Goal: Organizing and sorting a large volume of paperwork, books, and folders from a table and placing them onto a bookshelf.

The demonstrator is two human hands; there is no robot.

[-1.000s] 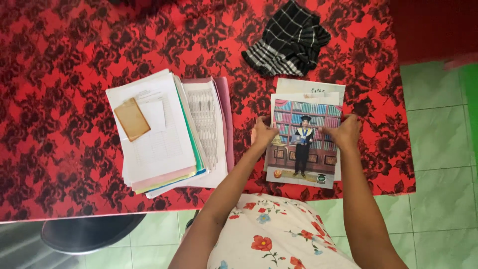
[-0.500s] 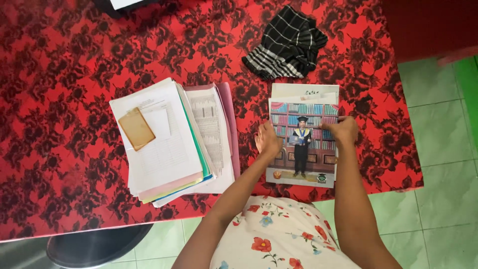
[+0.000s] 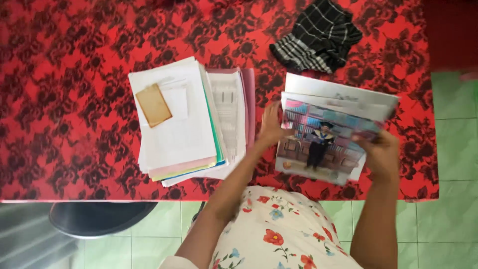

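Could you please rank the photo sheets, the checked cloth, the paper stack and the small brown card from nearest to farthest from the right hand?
From the right hand:
1. Photo sheets, gripped at their right edge.
2. Checked cloth, up the table.
3. Paper stack, to the left.
4. Small brown card, on that stack's far-left part.

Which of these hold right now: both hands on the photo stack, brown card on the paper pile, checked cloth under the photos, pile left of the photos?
1. Both hands touch the photo stack. True: the left hand is at its left edge, the right hand grips its right edge.
2. A brown card lies on the paper pile. True.
3. The checked cloth lies under the photos. False: it lies apart, farther up the table.
4. The paper pile sits right of the photos. False: left.
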